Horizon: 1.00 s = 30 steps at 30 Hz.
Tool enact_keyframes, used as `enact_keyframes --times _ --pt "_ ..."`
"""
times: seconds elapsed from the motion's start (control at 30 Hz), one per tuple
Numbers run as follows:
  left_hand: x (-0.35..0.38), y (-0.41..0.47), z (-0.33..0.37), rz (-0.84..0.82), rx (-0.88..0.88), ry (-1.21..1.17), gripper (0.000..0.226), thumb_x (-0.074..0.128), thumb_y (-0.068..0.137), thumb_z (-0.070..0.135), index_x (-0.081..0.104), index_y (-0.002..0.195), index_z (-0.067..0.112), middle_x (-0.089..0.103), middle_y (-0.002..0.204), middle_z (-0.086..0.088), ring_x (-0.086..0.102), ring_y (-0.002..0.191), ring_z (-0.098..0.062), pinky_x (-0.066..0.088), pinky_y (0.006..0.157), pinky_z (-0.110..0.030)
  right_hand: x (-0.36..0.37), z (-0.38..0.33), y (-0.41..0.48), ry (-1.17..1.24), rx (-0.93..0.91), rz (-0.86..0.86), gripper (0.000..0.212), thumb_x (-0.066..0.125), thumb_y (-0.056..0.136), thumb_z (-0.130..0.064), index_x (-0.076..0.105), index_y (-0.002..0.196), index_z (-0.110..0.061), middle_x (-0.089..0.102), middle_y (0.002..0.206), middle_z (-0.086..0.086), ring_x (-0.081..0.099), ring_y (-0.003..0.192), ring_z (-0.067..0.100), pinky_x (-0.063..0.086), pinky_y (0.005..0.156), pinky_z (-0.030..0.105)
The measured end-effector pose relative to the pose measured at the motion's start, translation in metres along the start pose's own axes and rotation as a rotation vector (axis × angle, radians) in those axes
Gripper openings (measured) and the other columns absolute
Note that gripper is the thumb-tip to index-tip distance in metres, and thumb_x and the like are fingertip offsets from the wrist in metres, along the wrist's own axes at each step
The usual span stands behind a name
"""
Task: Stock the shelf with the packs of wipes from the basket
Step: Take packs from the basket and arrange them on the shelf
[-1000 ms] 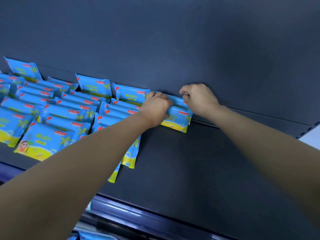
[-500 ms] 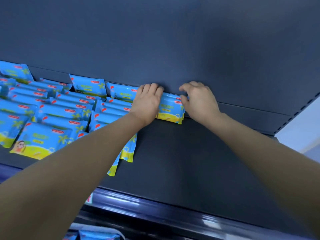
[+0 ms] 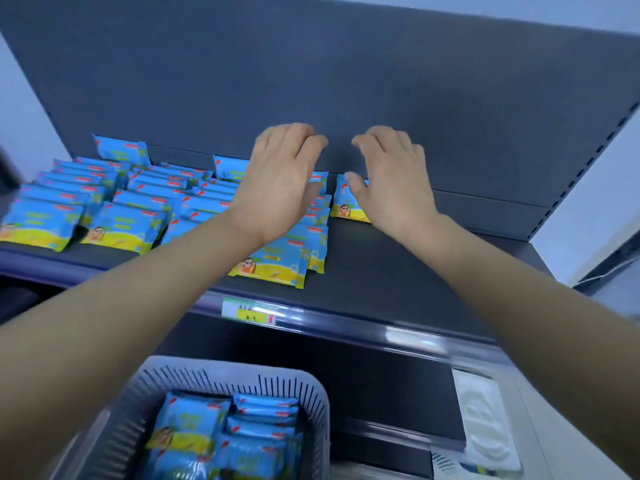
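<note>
Blue and yellow packs of wipes (image 3: 114,220) lie in overlapping rows on the dark shelf (image 3: 398,271), filling its left half. One more pack (image 3: 344,206) leans alone against the back panel, just right of the rows. My left hand (image 3: 280,181) and my right hand (image 3: 391,178) hover above the shelf on either side of that pack, fingers relaxed, holding nothing. The grey slatted basket (image 3: 304,386) sits below at the bottom, with several packs (image 3: 225,434) still inside.
The right half of the shelf is bare. A price label (image 3: 247,311) sits on the shelf's front rail. White packaged goods (image 3: 481,420) lie on a lower level at the right. A pale wall shows past the shelf's right upright.
Both hands have let go of the pack at the back panel and lifted off it. The view has tilted down, so the basket below now shows.
</note>
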<state>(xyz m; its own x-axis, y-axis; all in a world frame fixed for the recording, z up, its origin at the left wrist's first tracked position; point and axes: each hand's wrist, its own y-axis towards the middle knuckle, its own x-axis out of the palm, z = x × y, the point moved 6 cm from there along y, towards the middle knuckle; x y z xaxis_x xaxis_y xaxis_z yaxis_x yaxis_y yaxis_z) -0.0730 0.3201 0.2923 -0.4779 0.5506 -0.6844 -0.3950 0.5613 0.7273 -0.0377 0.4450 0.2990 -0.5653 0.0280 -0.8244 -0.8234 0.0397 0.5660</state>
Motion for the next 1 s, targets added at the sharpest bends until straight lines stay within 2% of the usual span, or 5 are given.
enact_keyframes --times 0.23,0.37,0.57,0.77,1.0 --pt "-0.097 -0.058 0.009 0.127 0.054 -0.027 0.046 0.066 0.072 0.012 0.054 0.115 0.001 0.055 0.113 -0.019 0.041 0.106 -0.028 0.027 0.095 -0.036 -0.056 -0.078 -0.052 0.067 -0.073 0.213 0.04 0.063 0.078 -0.016 0.059 0.115 -0.005 0.056 0.121 0.012 0.051 0.112 0.035 0.036 0.088 0.041" --pt "-0.117 -0.107 0.012 0.098 0.06 -0.07 0.046 0.064 0.075 0.018 0.053 0.117 0.002 0.054 0.116 -0.019 0.042 0.108 -0.028 0.028 0.095 -0.036 -0.052 -0.108 -0.091 0.108 -0.068 0.164 0.042 0.06 0.081 -0.02 0.057 0.12 -0.006 0.055 0.124 0.012 0.049 0.115 0.034 0.035 0.09 0.042" --pt "-0.061 -0.224 0.012 -0.269 0.068 -0.151 0.049 0.067 0.071 0.02 0.055 0.115 0.001 0.057 0.114 -0.021 0.052 0.105 -0.036 0.032 0.092 -0.039 0.04 -0.155 -0.18 0.122 -0.108 -0.189 0.04 0.06 0.082 -0.022 0.056 0.12 -0.009 0.055 0.12 0.01 0.049 0.114 0.032 0.035 0.088 0.041" --pt "-0.001 -0.332 -0.024 -0.684 -0.115 -0.164 0.05 0.07 0.078 0.015 0.054 0.123 0.003 0.054 0.118 -0.018 0.05 0.111 -0.037 0.032 0.098 -0.042 0.151 -0.184 -0.254 0.076 -0.163 -0.672 0.042 0.047 0.093 -0.021 0.043 0.134 -0.012 0.048 0.132 0.009 0.041 0.123 0.03 0.03 0.099 0.039" --pt "0.036 -0.399 -0.059 -0.848 -0.245 -0.128 0.051 0.071 0.077 0.018 0.054 0.123 0.003 0.054 0.117 -0.018 0.05 0.111 -0.036 0.034 0.096 -0.042 0.241 -0.191 -0.301 0.01 -0.184 -1.019 0.044 0.045 0.095 -0.017 0.038 0.138 -0.009 0.045 0.133 0.017 0.04 0.124 0.034 0.034 0.101 0.043"
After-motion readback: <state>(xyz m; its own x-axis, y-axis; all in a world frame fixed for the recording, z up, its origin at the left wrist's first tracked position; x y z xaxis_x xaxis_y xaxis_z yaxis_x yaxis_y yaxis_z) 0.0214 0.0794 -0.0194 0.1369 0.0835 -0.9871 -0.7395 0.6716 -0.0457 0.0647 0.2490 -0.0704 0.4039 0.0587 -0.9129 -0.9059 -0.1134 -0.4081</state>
